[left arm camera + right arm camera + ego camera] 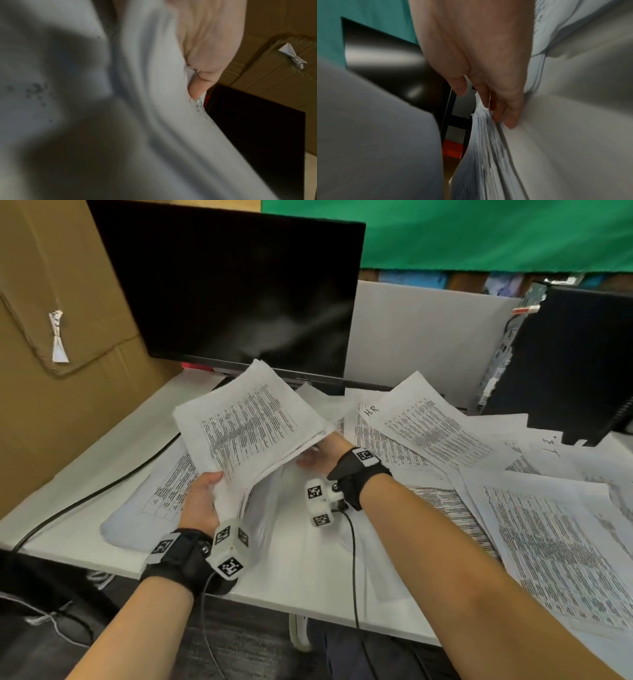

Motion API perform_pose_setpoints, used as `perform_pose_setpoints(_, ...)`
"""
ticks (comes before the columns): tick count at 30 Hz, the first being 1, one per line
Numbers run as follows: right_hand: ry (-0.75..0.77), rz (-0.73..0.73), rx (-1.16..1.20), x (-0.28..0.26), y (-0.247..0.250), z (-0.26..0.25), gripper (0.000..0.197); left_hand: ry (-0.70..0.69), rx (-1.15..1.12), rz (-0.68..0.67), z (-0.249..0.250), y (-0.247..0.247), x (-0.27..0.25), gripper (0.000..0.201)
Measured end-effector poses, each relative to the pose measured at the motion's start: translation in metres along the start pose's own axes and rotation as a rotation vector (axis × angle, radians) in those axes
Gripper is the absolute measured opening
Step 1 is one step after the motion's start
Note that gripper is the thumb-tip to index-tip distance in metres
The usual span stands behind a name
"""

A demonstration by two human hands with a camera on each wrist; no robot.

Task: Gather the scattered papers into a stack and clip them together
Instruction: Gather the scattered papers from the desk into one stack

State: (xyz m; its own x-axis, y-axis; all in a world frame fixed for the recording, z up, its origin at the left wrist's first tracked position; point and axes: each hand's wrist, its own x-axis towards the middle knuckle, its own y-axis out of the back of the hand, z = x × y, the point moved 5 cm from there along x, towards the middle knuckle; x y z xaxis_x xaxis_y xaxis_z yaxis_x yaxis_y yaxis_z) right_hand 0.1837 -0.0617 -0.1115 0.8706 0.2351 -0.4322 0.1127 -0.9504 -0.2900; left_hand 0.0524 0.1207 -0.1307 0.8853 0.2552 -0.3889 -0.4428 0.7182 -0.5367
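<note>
A thick stack of papers (pixel 253 422) is held tilted above the table (pixel 78 474), just in front of the monitor (pixel 236 292). Its near corner is gripped by the left hand (pixel 202 501); its right edge is supported w/ straight fingers of the right hand (pixel 322 455). Loose sheets (pixel 555 539) lie right of the monitor.

Printed papers (pixel 534 529) lie scattered across the white desk (pixel 85 474).
</note>
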Motion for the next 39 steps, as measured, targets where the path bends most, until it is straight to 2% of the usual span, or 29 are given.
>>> perform_pose_setpoints(1,0.063,-0.004,-0.049,-0.003,0.004,-0.007,0.013,-0.008,0.032,0.014,-0.001,0.002,0.001,0.024)
perform_pose_setpoints(3,0.154,-0.022,-0.05,-0.017,0.014,-0.022,0.021,-0.049,0.131,0.004,-0.001,0.002,0.003,0.032)
perform_pose_setpoints(5,0.275,0.077,-0.119,-0.041,0.035,-0.043,0.034,-0.069,0.213,-0.024,-0.002,-0.005,-0.002,0.039)
perform_pose_setpoints(7,0.458,0.184,-0.221,-0.079,0.056,-0.072,0.039,-0.077,0.247,-0.063,-0.004,-0.014,-0.006,0.026)
perform_pose_setpoints(8,0.542,0.184,-0.228,-0.096,0.067,-0.086,0.039,-0.086,0.258,-0.052,-0.004,-0.017,-0.009,0.024)
perform_pose_setpoints(10,0.682,0.107,-0.102,-0.136,0.086,-0.117,0.042,-0.092,0.273,-0.065,-0.006,-0.022,-0.011,0.038)
perform_pose_setpoints(12,0.783,-0.001,0.172,-0.169,0.108,-0.147,0.042,-0.079,0.271,-0.124,-0.01,-0.03,-0.013,0.055)
perform_pose_setpoints(14,0.824,-0.095,0.391,-0.195,0.125,-0.169,0.043,-0.092,0.301,-0.19,-0.012,-0.045,-0.019,0.06)
perform_pose_setpoints(16,0.817,-0.116,0.445,-0.206,0.139,-0.177,0.045,-0.079,0.325,-0.282,-0.019,-0.073,-0.028,0.055)
perform_pose_setpoints(18,0.757,-0.094,0.391,-0.2,0.15,-0.174,0.047,-0.072,0.361,-0.375,-0.03,-0.1,-0.033,0.054)
perform_pose_setpoints(21,0.508,-0.033,0.171,-0.177,0.165,-0.151,0.056,-0.037,0.453,-0.401,-0.047,-0.127,-0.04,0.045)
perform_pose_setpoints(23,0.401,0.144,-0.073,-0.165,0.18,-0.132,0.059,-0.006,0.488,-0.39,-0.057,-0.14,-0.045,0.038)
perform_pose_setpoints(25,0.38,0.287,-0.339,-0.151,0.193,-0.113,0.044,0.036,0.581,-0.318,-0.067,-0.145,-0.041,0.04)
perform_pose_setpoints(26,0.35,0.313,-0.447,-0.143,0.198,-0.101,0.039,0.063,0.633,-0.255,-0.071,-0.143,-0.037,0.041)
perform_pose_setpoints(29,0.261,0.324,-0.645,-0.126,0.205,-0.072,0.042,0.08,0.766,-0.133,-0.074,-0.135,-0.027,0.042)
perform_pose_setpoints(31,0.227,0.302,-0.704,-0.117,0.204,-0.055,0.046,0.165,0.777,-0.111,-0.076,-0.13,-0.025,0.057)
perform_pose_setpoints(33,0.19,0.267,-0.695,-0.107,0.198,-0.037,0.046,0.265,0.781,-0.149,-0.081,-0.128,-0.026,0.072)
perform_pose_setpoints(35,0.13,0.208,-0.677,-0.099,0.187,-0.023,0.044,0.238,0.839,-0.222,-0.083,-0.13,-0.024,0.074)
perform_pose_setpoints(37,0.158,0.197,-0.795,-0.095,0.18,-0.027,0.045,0.113,0.944,-0.268,-0.083,-0.131,-0.019,0.059)
perform_pose_setpoints(39,0.226,0.326,-1.044,-0.094,0.183,-0.047,0.047,0.023,0.965,-0.284,-0.084,-0.128,-0.009,0.041)
